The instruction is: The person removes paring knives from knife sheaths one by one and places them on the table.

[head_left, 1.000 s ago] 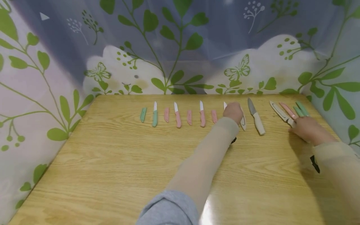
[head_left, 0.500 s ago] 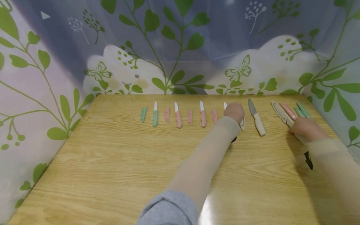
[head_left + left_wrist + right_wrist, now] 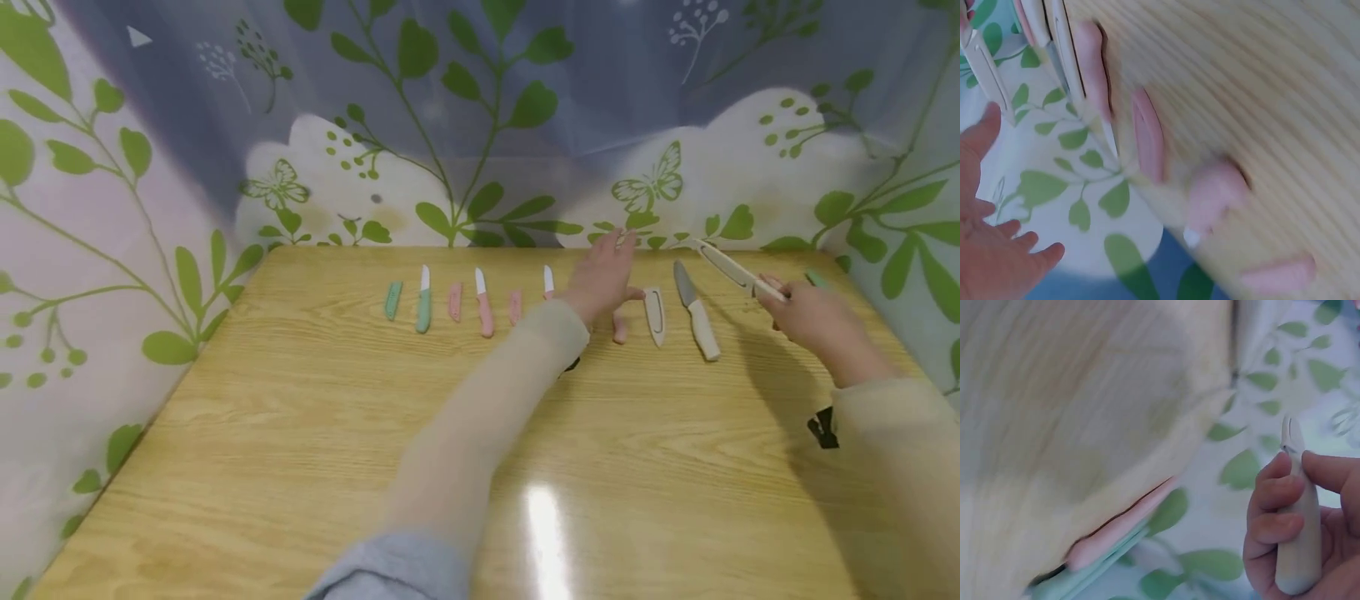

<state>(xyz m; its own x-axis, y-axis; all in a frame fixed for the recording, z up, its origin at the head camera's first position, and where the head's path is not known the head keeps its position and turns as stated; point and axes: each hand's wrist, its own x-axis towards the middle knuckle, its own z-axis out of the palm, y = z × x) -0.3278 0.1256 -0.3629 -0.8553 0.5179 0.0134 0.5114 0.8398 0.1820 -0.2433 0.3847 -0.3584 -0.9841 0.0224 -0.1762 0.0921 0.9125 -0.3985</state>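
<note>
My left hand (image 3: 602,279) is raised over the row with its fingers spread, holding nothing; below it a pink handle (image 3: 618,327) shows partly. In the left wrist view the fingers of that hand (image 3: 997,212) are apart. My right hand (image 3: 813,321) grips a cream-handled knife (image 3: 1299,544) whose blade is in a white sheath (image 3: 723,265), lifted off the table and pointing to the back left. Between the hands lie a white sheath (image 3: 655,317) and a cream knife with a grey blade (image 3: 699,321).
To the left on the wooden table (image 3: 337,417) lie a green sheath (image 3: 393,301), a green knife (image 3: 424,310), pink sheaths (image 3: 455,302) and pink knives (image 3: 485,315). At the right edge are a pink knife (image 3: 1116,531) and green ones (image 3: 1094,569). Patterned cloth (image 3: 525,167) hangs behind.
My left hand has moved left and up from beside the white sheath, its fingers now spread. My right hand has lifted the sheathed cream knife off the table, up and slightly left.
</note>
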